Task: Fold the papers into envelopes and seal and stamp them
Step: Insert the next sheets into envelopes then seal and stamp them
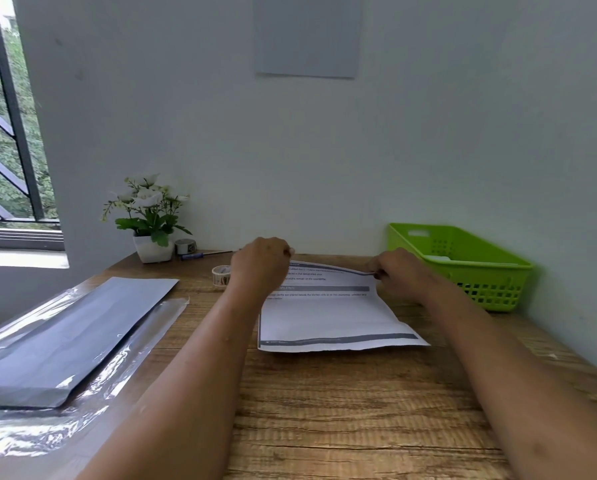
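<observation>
A white printed sheet of paper (335,317) lies on the wooden table (325,410), text side up, its far edge lifted off the surface. My left hand (260,263) pinches the far left corner of the sheet. My right hand (396,268) pinches the far right corner. A pack of grey envelopes (68,337) in clear plastic wrap lies at the left of the table. A roll of clear tape (222,275) stands just left of my left hand.
A green plastic basket (463,261) sits at the back right against the wall. A potted white-flower plant (150,220), a small tape measure (185,246) and a blue-handled screwdriver (203,254) stand at the back left. A window is at the far left.
</observation>
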